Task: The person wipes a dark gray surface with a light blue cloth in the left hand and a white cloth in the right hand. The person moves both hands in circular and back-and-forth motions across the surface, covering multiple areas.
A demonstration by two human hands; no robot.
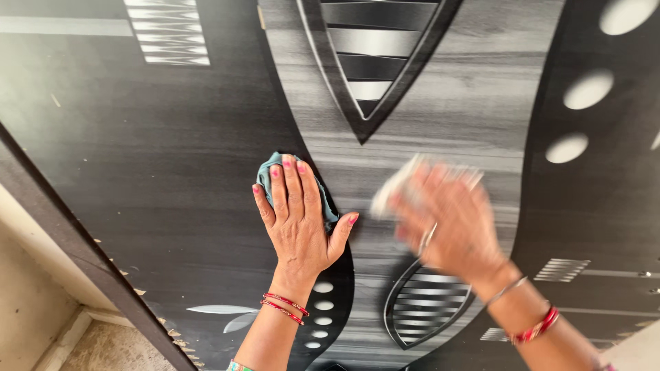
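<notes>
A teal cloth, crumpled and soft, lies flat against the dark wood-grain door panel, its edges showing past the fingertips and beside the fingers. A pale cloth, blurred, sticks out beyond the other hand's fingers against the grey band.

I think I am in a home, though the view is too close to be sure. In front of me stands a decorative laminated door in dark grey wood grain with silver leaf and oval patterns. Along its lower left edge the laminate is chipped, and beyond it show a plain cream wall and a rough concrete floor.
</notes>
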